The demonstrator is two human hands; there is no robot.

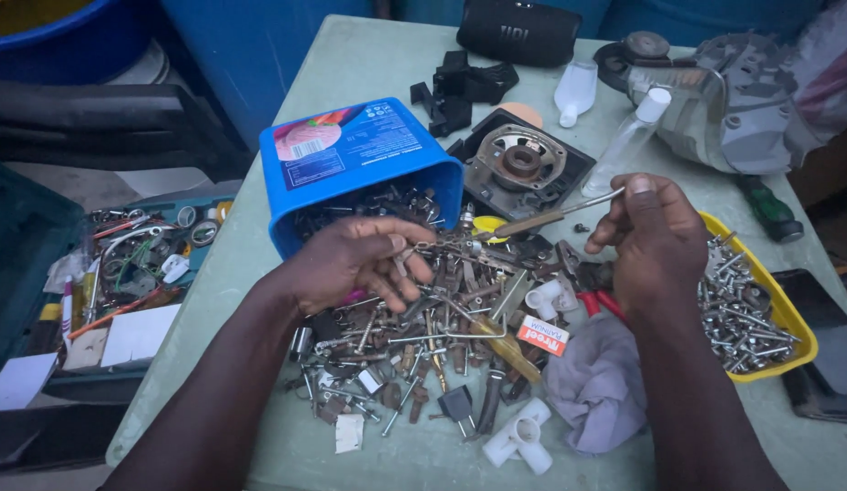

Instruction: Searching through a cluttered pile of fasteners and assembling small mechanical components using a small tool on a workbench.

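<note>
My left hand hovers over a heap of mixed screws, bolts and small metal parts on a pale green table, its fingertips pinching a small metal piece near the mouth of a tipped blue plastic tub. My right hand is to the right, thumb and fingers closed on a thin metal rod that points left toward the left hand. Red-handled pliers lie just below the right hand.
A yellow tray of screws sits at the right. A grey cloth, white pipe fittings, a round motor part, clear bottles, a black speaker and a green screwdriver surround the heap. An open toolbox stands left.
</note>
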